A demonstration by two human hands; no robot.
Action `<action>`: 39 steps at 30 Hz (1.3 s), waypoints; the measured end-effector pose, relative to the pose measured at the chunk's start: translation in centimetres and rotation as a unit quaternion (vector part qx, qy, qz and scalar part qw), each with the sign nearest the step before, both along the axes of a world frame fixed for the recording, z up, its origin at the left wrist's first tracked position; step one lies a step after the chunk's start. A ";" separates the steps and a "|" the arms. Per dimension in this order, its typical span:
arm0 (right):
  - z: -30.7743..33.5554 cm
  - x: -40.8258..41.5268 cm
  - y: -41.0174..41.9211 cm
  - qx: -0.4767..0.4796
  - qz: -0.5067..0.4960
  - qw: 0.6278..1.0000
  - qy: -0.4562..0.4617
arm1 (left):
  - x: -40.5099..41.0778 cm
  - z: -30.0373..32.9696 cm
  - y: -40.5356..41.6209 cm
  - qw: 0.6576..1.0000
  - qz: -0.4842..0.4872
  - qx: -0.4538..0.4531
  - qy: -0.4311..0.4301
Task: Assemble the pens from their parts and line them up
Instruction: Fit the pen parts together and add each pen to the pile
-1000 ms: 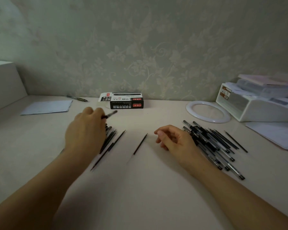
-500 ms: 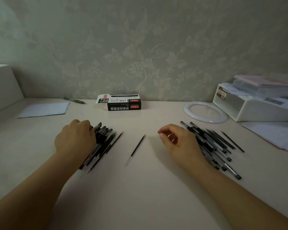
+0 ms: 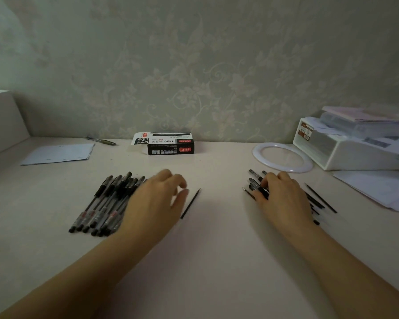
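A group of assembled black-capped pens (image 3: 106, 203) lies side by side at the left of the table. My left hand (image 3: 157, 199) hovers just right of them with relaxed fingers and holds nothing. A single thin black refill (image 3: 190, 203) lies by its fingertips. My right hand (image 3: 282, 196) rests on the pile of loose pen parts (image 3: 255, 176) at the right. Its thumb and fingers pinch a black pen part (image 3: 264, 189). More thin refills (image 3: 320, 198) lie to the right of that hand. The hand hides much of the pile.
A black pen box (image 3: 168, 143) stands open at the back by the wall. A white ring (image 3: 282, 157), a white storage box (image 3: 355, 146) and papers (image 3: 378, 192) are at the right. A paper sheet (image 3: 58, 154) and a pen (image 3: 101, 141) lie at the back left.
My left hand has put its pen down with the left group and moved right towards the single refill. My right hand has moved right onto the parts pile.
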State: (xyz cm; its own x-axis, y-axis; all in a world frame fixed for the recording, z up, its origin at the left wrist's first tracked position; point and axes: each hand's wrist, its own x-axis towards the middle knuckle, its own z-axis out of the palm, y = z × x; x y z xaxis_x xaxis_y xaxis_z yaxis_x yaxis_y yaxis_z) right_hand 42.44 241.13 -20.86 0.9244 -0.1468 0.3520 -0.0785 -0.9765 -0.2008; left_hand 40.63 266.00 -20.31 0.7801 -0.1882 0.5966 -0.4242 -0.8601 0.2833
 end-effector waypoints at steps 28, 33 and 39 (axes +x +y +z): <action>0.6 -0.2 -0.1 0.008 0.032 0.999 0.009 | 1.1 -0.6 1.6 0.982 0.134 0.117 0.068; -0.1 0.1 0.1 -0.004 0.046 0.999 0.026 | 0.5 -0.5 0.4 0.995 0.066 0.072 0.039; 0.2 0.5 0.4 0.031 0.055 0.998 -0.007 | -0.5 -0.7 -1.4 0.999 -0.027 -0.012 0.023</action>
State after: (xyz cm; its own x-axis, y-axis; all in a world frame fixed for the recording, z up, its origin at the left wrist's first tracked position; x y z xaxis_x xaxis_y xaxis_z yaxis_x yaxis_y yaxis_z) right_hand 42.91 241.55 -20.69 0.9311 -0.0669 0.3585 0.0312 -0.9648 -0.2611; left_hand 40.18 264.59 -20.98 0.7956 -0.2165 0.5658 -0.4554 -0.8296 0.3231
